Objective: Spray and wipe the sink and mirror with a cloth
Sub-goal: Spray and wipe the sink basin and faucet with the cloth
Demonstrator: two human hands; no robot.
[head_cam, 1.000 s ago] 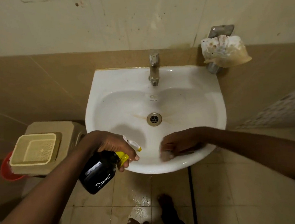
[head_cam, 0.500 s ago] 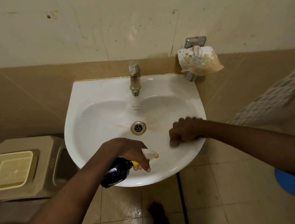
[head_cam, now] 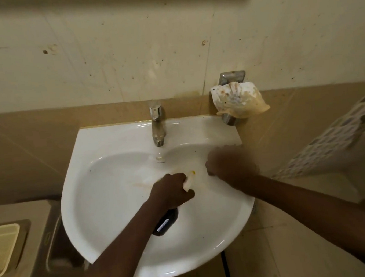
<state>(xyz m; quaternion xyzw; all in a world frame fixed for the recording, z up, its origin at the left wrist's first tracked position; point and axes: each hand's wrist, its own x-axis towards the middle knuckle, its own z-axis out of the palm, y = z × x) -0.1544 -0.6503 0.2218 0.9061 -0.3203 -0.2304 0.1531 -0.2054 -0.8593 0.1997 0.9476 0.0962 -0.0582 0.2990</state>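
Observation:
The white sink (head_cam: 106,189) hangs on the wall with a steel tap (head_cam: 157,122) at its back. My left hand (head_cam: 170,191) is over the middle of the basin, gripping a black spray bottle (head_cam: 165,222) whose pale nozzle (head_cam: 190,178) points away from me toward the right. This hand hides the drain. My right hand (head_cam: 230,165) is a blurred fist pressed on the right inner slope of the basin; the cloth under it does not show. A brownish stain (head_cam: 143,182) runs across the basin floor.
A metal wall holder with a stained, crumpled wrap (head_cam: 237,100) sits just right of the tap. A beige bin with a cream basket (head_cam: 3,249) stands low on the left. A perforated patterned panel (head_cam: 331,138) is at the right.
My left hand carried the bottle from the sink's front rim in over the drain. My right hand swept from the front rim up the right side of the basin. The view tilted upward.

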